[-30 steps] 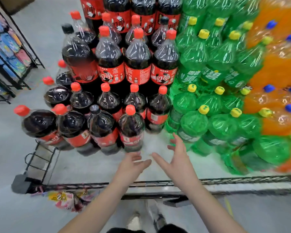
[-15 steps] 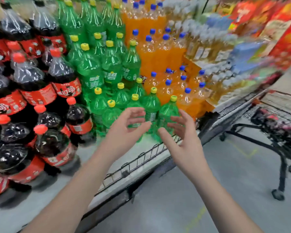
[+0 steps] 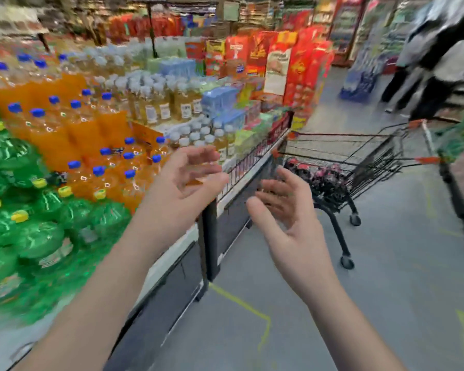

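Observation:
My left hand (image 3: 180,191) is raised in front of me with its fingers loosely spread, holding nothing. My right hand (image 3: 289,218) is up beside it, palm facing left, fingers relaxed and empty. Both hover in the air over the corner of a low display stand (image 3: 225,210). On that stand, green bottles with yellow caps (image 3: 38,223) fill the left. Orange bottles with blue caps (image 3: 91,145) stand behind them, and pale yellow bottles with white caps (image 3: 172,103) sit farther back. The picture is blurred by motion.
A black wire shopping cart (image 3: 359,167) with dark packets inside stands on the grey floor to the right. Red boxed goods (image 3: 287,62) are stacked behind the stand. A person (image 3: 429,57) in dark and light clothes is at the far right. Yellow lines mark the floor.
The view has swung right, from the cola bottles past the green ones toward the orange bottles and the cart. Both hands stayed raised and empty in front of me.

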{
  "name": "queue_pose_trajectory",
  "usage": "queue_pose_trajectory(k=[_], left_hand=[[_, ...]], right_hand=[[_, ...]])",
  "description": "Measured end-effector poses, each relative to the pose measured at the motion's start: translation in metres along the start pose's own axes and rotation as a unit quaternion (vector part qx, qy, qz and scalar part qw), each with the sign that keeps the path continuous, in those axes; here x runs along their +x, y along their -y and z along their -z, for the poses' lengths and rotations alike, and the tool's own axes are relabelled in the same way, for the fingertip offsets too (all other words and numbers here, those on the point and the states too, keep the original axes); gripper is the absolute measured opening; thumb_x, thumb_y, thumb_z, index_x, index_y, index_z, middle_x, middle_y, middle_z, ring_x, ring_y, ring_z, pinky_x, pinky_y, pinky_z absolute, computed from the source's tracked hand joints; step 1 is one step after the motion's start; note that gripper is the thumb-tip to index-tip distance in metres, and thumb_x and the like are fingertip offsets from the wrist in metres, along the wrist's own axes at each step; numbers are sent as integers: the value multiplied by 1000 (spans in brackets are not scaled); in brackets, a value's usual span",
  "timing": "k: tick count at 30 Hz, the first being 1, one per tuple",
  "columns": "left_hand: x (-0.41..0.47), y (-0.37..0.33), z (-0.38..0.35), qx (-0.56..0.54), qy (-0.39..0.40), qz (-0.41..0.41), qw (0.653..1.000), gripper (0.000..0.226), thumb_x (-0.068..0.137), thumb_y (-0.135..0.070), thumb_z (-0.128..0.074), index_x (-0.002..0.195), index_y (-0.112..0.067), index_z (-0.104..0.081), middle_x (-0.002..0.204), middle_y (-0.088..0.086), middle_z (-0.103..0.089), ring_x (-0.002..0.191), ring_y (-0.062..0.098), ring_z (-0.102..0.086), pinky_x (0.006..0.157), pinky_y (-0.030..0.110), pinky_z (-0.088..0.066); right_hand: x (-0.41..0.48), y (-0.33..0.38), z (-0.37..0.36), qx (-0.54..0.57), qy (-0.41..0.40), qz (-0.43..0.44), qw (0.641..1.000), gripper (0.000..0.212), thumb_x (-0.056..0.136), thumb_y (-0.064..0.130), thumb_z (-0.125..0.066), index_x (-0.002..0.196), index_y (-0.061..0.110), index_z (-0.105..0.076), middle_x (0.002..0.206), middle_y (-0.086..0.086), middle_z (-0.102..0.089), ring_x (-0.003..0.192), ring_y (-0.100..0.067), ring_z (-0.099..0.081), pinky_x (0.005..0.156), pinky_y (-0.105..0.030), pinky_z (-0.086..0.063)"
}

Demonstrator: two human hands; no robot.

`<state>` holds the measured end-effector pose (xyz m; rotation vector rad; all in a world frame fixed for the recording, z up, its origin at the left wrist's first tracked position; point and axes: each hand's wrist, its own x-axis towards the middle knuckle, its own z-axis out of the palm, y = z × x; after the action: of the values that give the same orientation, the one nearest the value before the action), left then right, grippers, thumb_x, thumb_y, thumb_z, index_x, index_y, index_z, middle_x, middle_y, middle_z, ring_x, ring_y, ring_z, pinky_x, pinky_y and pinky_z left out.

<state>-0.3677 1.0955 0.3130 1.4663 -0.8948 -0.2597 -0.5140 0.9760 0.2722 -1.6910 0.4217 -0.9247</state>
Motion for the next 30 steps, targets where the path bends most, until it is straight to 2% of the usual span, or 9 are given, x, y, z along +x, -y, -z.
queue_pose_trajectory(k=[4, 7, 11, 17, 21, 27, 30], left_hand=[[22, -8, -62, -18, 37, -9, 999, 50, 88, -37, -80, 133, -24, -60, 131, -13, -69, 121, 5, -68, 93, 19, -56], [41, -8, -95, -23, 61, -15, 998, 47, 91, -35, -78, 134, -27, -60, 132, -13, -69, 123, 7, -67, 103, 32, -57], [71, -2, -134, -28, 91, -21, 995, 37, 95, -28, -76, 130, -32, -62, 130, -15, -70, 122, 6, -67, 106, 43, -55], [127, 20, -190, -84, 131, -33, 987, 43, 89, -30, -76, 129, -24, -61, 131, -5, -70, 120, 10, -69, 102, 37, -59], [179, 41, -209, -112, 165, -46, 979, 44, 85, -37, -78, 125, -30, -62, 131, -9, -70, 123, 12, -68, 101, 37, -58], [278, 76, -222, -122, 179, -45, 975, 43, 88, -33, -73, 129, -27, -63, 130, -14, -70, 122, 6, -68, 101, 33, -58], [328, 92, -226, -123, 194, -38, 973, 46, 89, -36, -79, 131, -26, -63, 132, -11, -70, 122, 5, -67, 100, 33, -59]], right_hand=[[10, -4, 66, 2, -59, -2, 998, 64, 91, 51, -76, 145, 36, -46, 130, 15, -65, 121, -6, -66, 108, -38, -52], [21, -5, 102, 12, -98, -9, 995, 62, 89, 46, -75, 143, 36, -48, 127, 17, -67, 119, -5, -67, 108, -40, -53], [40, -8, 137, 11, -131, -7, 991, 57, 88, 45, -74, 140, 38, -49, 128, 14, -68, 118, -4, -67, 107, -38, -52], [84, -23, 168, -12, -174, -2, 985, 62, 86, 44, -75, 142, 30, -50, 124, 14, -70, 115, -4, -69, 103, -36, -55], [127, -39, 179, -35, -199, 2, 979, 63, 86, 47, -74, 142, 28, -52, 125, 10, -70, 115, -3, -68, 100, -26, -53], [222, -65, 183, -60, -226, 5, 972, 55, 87, 43, -75, 137, 29, -55, 128, 4, -69, 115, -5, -68, 100, -24, -54], [266, -77, 183, -70, -237, 3, 969, 58, 85, 46, -74, 137, 27, -56, 127, 4, -69, 116, -4, -68, 100, -23, -52]])
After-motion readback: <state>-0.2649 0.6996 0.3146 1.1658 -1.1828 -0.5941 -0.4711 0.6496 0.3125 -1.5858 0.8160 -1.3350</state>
